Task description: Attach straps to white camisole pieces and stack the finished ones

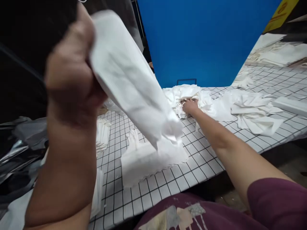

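Note:
My left hand [72, 67], blurred by motion, is raised high on the left and closed round one end of a long white fabric bag [134, 76]. The bag slants down to the right, its lower end hanging over another white fabric bag [148, 163] that lies flat on the table. That flat one has a zigzag-cut edge facing me. Farther off, my right hand [190, 106] reaches into a heap of white fabric bags [184, 91], its fingers curled on the cloth and partly hidden among the folds.
The table [192, 150] has a black-and-white grid cover. More white fabric pieces [256, 108] lie to the right, beside a long white block [291, 105]. A stack of white bags [102, 134] lies at left. A blue panel [201, 41] stands behind; dark plastic [21, 150] fills the left.

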### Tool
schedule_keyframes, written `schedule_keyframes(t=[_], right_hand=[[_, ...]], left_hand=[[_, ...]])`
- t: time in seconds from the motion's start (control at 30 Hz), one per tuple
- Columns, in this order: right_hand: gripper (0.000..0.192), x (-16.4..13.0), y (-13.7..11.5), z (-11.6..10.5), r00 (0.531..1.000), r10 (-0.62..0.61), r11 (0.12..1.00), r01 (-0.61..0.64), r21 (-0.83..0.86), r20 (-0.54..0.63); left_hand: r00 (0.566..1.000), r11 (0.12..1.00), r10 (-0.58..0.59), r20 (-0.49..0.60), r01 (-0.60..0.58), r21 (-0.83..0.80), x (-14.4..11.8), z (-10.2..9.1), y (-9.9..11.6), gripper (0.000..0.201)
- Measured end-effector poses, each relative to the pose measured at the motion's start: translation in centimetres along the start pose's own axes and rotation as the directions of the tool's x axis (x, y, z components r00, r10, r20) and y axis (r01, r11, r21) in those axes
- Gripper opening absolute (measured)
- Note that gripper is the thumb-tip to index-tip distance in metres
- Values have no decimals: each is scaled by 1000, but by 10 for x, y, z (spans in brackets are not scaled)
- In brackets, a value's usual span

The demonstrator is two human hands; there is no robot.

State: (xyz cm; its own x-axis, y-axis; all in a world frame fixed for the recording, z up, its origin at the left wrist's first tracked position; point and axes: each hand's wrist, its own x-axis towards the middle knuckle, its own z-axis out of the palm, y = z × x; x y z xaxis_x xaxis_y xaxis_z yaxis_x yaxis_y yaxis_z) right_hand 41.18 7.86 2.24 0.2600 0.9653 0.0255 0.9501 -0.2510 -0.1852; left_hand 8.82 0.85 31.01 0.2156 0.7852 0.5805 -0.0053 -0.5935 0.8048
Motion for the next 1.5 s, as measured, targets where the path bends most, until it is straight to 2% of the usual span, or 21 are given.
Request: schedule_keyframes(t=[0.07, 0.1, 0.2, 0.23, 0.3, 0.37, 0.47, 0.53, 0.6, 0.67, 0.77, 0.83, 0.9, 0.93, 1.0, 1.07, 1.1, 1.2, 1.37, 1.43, 1.5], right_hand=[[40, 3, 7, -9, 998, 16, 1000, -16, -5, 54], [35, 1, 9, -12, 997, 11, 1000, -11, -5, 79], [23, -21, 19, -14, 990, -26, 1000, 26, 0, 138], [20, -32, 23, -14, 987, -34, 999, 34, 1, 154], [19, -57, 30, -13, 986, -22, 1000, 18, 22, 168], [20, -82, 35, -12, 991, 26, 996, -37, 79, 135], [24, -114, 30, -16, 992, 109, 980, -96, 173, -68], [30, -132, 16, -21, 973, 102, 964, -47, 260, -205], [37, -147, -7, -26, 979, -5, 894, 95, 437, -202], [43, -158, -37, -28, 968, -231, 708, 239, 665, -101], [42, -166, -77, -29, 812, -583, 405, 280, 871, 11], [38, -166, -89, -29, 685, -722, 315, 197, 928, 100], [34, -164, -85, -31, 630, -757, 292, 87, 952, 175], [33, -163, -78, -32, 657, -729, 285, 35, 958, 193], [31, -162, -58, -36, 787, -583, 250, -59, 966, 199], [31, -161, -37, -37, 899, -386, 203, -137, 970, 208], [32, -161, -28, -36, 925, -309, 195, -167, 966, 222], [35, -160, -12, -29, 942, -199, 242, -219, 945, 269], [37, -159, -14, -12, 942, -143, 265, -260, 929, 304], [39, -157, -17, -6, 947, -132, 264, -249, 932, 291], [41, -153, -18, -1, 963, -88, 299, -218, 929, 254]], left_hand=[[963, 977, -187, 195, 204, -69, -29, -6, -38, 32], [895, 926, -337, 291, 372, -71, -45, -7, -62, 28], [591, 678, -660, 463, 734, 30, -94, -10, -137, 30], [512, 598, -719, 470, 800, 45, -108, -12, -158, 31], [406, 470, -788, 463, 882, 27, -131, -16, -190, 33], [360, 401, -802, 477, 916, -16, -142, -20, -205, 32], [386, 403, -776, 499, 912, -79, -143, -25, -208, 30], [415, 427, -755, 508, 899, -100, -140, -27, -205, 30], [415, 446, -726, 548, 891, -83, -138, -24, -201, 32], [383, 462, -683, 622, 886, -39, -138, -17, -197, 37], [325, 507, -586, 742, 862, 22, -138, -3, -188, 41], [292, 552, -528, 797, 832, 61, -136, 0, -181, 42], [244, 592, -504, 829, 796, 125, -133, -5, -179, 43], [218, 607, -504, 836, 778, 163, -131, -12, -179, 44], [176, 634, -511, 841, 738, 231, -130, -29, -185, 43], [156, 644, -522, 838, 717, 268, -131, -46, -195, 37], [156, 644, -524, 837, 716, 269, -133, -52, -200, 35], [184, 626, -536, 824, 741, 242, -141, -61, -215, 35], [260, 602, -614, 745, 765, 229, -148, -56, -233, 37], [325, 613, -652, 685, 758, 224, -148, -53, -239, 39], [462, 662, -697, 549, 709, 243, -147, -49, -244, 37]])
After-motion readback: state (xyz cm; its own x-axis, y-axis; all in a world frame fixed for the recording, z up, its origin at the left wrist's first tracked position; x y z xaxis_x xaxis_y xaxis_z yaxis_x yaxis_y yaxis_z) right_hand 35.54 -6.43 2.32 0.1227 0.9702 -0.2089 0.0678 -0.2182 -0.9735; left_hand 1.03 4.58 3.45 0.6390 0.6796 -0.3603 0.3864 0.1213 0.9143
